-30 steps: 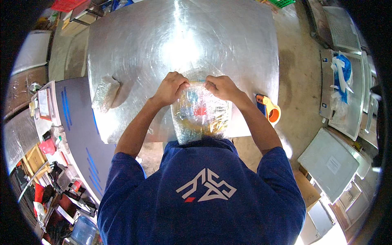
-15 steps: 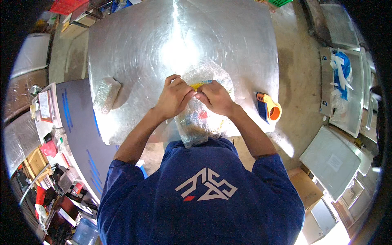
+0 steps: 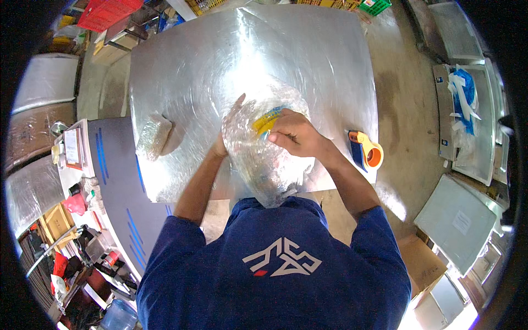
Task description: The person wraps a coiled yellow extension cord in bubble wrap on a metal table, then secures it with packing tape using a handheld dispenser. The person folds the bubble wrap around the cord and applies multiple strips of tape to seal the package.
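A bubble-wrapped bundle point(image 3: 275, 170) lies at the table's near edge, in front of my chest. Through the clear wrap a yellow and blue patch point(image 3: 267, 122) shows; what is inside is blurred by glare. My left hand point(image 3: 224, 140) holds the bundle's left side, one finger showing beyond it and the rest hidden by the wrap. Over the top, my right hand point(image 3: 297, 135) is closed, thumb and fingers pinched beside the yellow patch. What lies in that pinch is too small to tell.
On the metal table point(image 3: 187, 71), a second bubble-wrapped piece point(image 3: 155, 135) lies at left. An orange and blue tape dispenser point(image 3: 366, 151) stands by the right edge. A dark side surface point(image 3: 113, 165) with blue strips adjoins at left. Crates, including a red one point(image 3: 107, 14), sit beyond the far edge.
My hands have parted: the left slid down along the bundle's left side, while the right stays closed near the yellow patch. The bundle has shifted and more of the yellow shows.
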The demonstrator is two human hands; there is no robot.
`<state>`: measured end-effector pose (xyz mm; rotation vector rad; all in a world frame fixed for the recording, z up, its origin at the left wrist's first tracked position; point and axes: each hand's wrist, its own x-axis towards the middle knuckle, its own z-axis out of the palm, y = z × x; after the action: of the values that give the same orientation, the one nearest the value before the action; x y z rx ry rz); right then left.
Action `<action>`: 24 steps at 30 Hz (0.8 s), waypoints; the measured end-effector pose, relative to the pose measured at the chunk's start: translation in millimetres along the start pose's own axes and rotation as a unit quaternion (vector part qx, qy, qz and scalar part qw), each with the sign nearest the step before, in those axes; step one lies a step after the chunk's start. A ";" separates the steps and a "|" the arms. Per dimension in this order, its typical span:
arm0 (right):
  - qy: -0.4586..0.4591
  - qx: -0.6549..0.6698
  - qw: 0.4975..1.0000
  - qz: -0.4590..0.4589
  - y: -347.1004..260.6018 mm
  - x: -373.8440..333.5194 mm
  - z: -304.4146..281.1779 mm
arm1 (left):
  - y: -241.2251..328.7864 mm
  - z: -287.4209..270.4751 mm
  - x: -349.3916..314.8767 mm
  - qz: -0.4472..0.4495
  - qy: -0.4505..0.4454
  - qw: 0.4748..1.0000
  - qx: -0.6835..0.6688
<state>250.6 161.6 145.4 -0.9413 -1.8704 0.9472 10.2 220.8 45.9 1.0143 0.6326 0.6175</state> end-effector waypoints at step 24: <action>-0.004 0.258 0.917 0.303 -60.5 -59.9 55.3 | 8.4 164.8 -159.0 0.097 0.307 0.859 0.398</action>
<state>209.6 69.4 157.0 -1.1895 -1.2208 1.7118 22.9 15.8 147.4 1.6834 1.4380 0.8963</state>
